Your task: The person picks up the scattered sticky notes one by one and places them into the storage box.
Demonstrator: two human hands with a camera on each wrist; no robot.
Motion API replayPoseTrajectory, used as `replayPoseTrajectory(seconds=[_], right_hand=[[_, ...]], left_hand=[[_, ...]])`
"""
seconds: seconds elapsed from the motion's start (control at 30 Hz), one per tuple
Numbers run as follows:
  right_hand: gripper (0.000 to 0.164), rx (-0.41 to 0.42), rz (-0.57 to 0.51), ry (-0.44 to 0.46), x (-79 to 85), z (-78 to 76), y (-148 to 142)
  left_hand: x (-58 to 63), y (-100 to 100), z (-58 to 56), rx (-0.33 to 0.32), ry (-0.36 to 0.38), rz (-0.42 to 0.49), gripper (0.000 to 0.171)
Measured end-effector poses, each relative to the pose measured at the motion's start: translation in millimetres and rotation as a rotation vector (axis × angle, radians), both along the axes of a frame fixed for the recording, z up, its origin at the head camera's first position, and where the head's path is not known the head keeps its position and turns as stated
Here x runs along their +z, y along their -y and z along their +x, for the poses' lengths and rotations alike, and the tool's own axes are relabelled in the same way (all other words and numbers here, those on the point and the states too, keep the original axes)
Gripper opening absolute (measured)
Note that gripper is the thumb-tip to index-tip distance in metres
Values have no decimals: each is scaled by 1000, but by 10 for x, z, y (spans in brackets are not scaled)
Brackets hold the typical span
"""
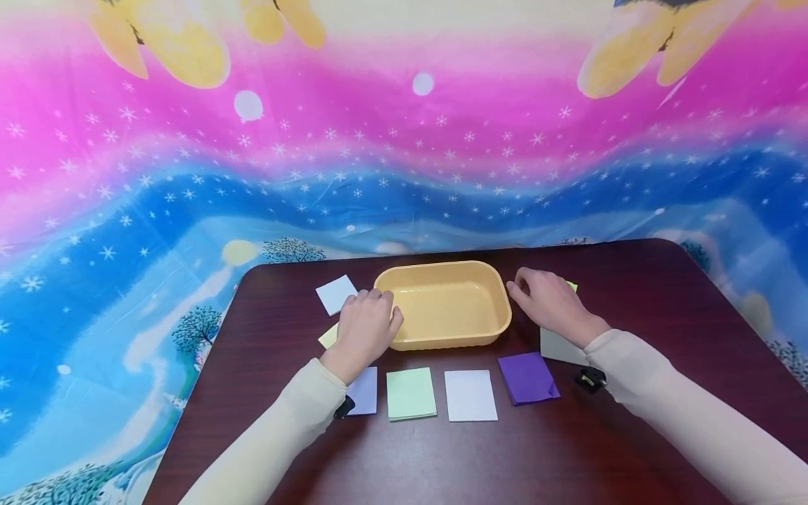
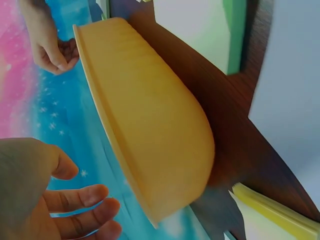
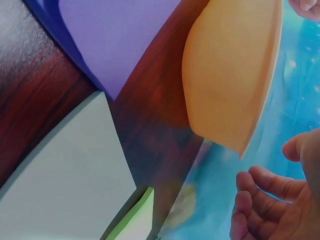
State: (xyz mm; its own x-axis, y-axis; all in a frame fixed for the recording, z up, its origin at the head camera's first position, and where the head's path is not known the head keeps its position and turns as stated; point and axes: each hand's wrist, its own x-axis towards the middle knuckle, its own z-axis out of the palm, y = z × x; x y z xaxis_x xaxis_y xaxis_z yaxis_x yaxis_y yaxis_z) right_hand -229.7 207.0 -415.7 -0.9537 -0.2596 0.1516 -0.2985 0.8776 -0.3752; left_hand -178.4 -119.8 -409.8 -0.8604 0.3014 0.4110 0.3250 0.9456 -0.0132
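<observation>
A yellow plastic basin (image 1: pixel 451 308) stands on the table between both hands, with nothing inside. My left hand (image 1: pixel 366 326) hovers by its left end. In the left wrist view the fingers (image 2: pixel 82 197) are loosely bent and apart from the basin wall (image 2: pixel 145 110). Off the right end is my right hand (image 1: pixel 552 301). Its relaxed fingers (image 3: pixel 272 185) show a gap to the basin in the right wrist view. Neither hand holds anything. Under the left forearm lies a partly covered lavender pad of notes (image 1: pixel 365 393); a grey-white pad (image 1: pixel 560 348) is partly hidden below the right hand.
In front of the basin lie a pale green pad (image 1: pixel 412 394), a white pad (image 1: pixel 470 395) and a purple pad (image 1: pixel 529 379). Another white pad (image 1: pixel 334 294) and a yellow pad (image 1: pixel 328 337) lie left. A lime-green pad (image 1: pixel 572 285) peeks out behind the right hand.
</observation>
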Motion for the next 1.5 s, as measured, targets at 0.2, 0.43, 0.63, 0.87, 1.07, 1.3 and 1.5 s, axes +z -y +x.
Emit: replayPoseTrajectory(seconds=[0.2, 0.43, 0.63, 0.87, 1.07, 1.3, 1.5], right_hand=[[24, -14, -3, 15, 25, 2, -31], [25, -29, 2, 20, 24, -1, -61], [26, -37, -2, 36, 24, -5, -89], [26, -37, 1, 29, 42, -1, -142], [26, -42, 2, 27, 41, -18, -203], [29, -55, 4, 56, 24, -46, -283], [31, -66, 14, 76, -5, -77, -368]], left_hand=[[27, -105, 13, -45, -23, 14, 21], [62, -233, 29, -81, 6, 34, 22], [75, -339, 45, -101, 47, 52, 22], [86, -457, 53, -108, 76, 73, 22], [95, -551, 74, -126, 89, 85, 22], [74, -639, 95, -151, 84, 102, 21], [65, -705, 107, -169, 80, 84, 21]])
